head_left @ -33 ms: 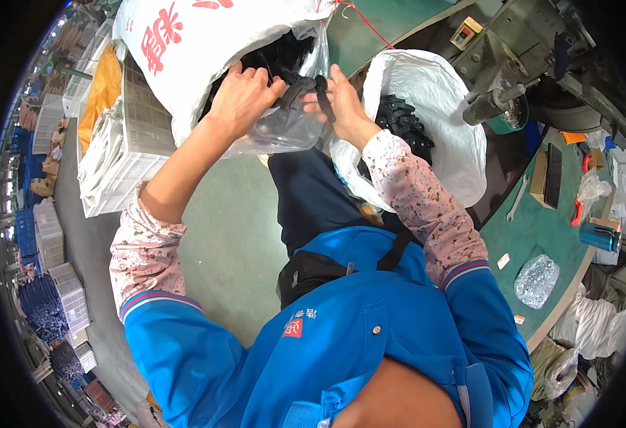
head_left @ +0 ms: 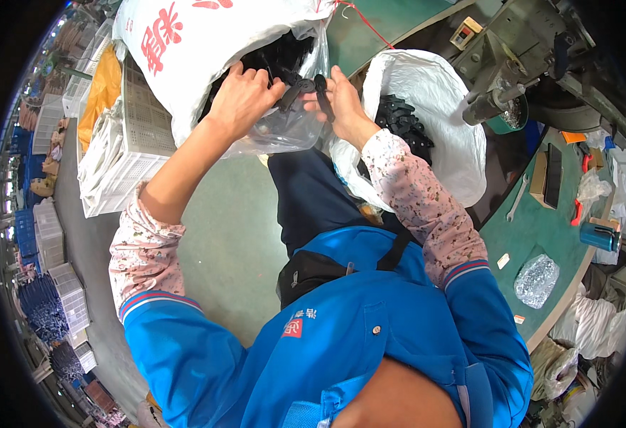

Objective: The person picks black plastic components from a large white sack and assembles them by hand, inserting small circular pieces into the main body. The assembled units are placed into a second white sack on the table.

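Note:
A large white woven sack (head_left: 206,43) with red print leans open at the upper left, lined with clear plastic (head_left: 277,135) and holding dark pieces. My left hand (head_left: 241,103) reaches into its mouth with fingers curled. At the tip of that hand is a black plastic piece (head_left: 297,91) with a rounded end; its grip is partly hidden. Facing it, my right hand (head_left: 345,107) has a slim black plastic piece (head_left: 324,98) between its thumb and fingers. Just right of that hand stands an open white sack (head_left: 452,128), with many black pieces (head_left: 404,125) inside.
A grey machine (head_left: 520,64) stands at the upper right. On the green table (head_left: 495,235) lie a wrench (head_left: 518,197), a clear plastic bundle (head_left: 537,281) and a blue cup (head_left: 600,234). White plastic crates (head_left: 142,128) are at the left. A red string (head_left: 366,23) runs between the sacks.
The black piece by my left hand has turned slightly, and the one in my right hand has shifted a little. Both arms stay almost in place.

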A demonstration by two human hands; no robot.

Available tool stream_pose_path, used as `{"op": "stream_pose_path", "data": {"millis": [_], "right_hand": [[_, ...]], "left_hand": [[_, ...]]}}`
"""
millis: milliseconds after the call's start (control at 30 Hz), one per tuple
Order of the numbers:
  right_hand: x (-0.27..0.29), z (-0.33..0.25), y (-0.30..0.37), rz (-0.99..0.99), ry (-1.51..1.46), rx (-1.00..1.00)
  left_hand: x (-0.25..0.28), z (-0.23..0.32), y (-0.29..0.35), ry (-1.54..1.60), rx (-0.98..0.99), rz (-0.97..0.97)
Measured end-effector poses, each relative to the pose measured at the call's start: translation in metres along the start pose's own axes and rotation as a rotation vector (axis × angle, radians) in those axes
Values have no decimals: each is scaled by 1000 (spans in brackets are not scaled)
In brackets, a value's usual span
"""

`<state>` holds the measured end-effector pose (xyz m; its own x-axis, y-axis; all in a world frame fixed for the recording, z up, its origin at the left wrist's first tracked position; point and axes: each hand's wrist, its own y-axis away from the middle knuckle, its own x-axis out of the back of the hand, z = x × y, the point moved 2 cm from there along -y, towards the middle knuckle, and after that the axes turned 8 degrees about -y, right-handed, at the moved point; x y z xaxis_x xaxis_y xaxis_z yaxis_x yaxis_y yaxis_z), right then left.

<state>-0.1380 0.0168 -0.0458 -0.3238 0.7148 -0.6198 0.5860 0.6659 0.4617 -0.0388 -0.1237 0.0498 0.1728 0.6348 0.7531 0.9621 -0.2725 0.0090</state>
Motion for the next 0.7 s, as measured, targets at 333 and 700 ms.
{"op": "stream_pose_path", "data": {"millis": [333, 700], "right_hand": [[-9, 0, 10, -11, 11, 136], [52, -41, 87, -121, 349, 332]], "left_hand": [[8, -4, -2, 44, -59, 80], [26, -36, -14, 363, 37, -7]]}}
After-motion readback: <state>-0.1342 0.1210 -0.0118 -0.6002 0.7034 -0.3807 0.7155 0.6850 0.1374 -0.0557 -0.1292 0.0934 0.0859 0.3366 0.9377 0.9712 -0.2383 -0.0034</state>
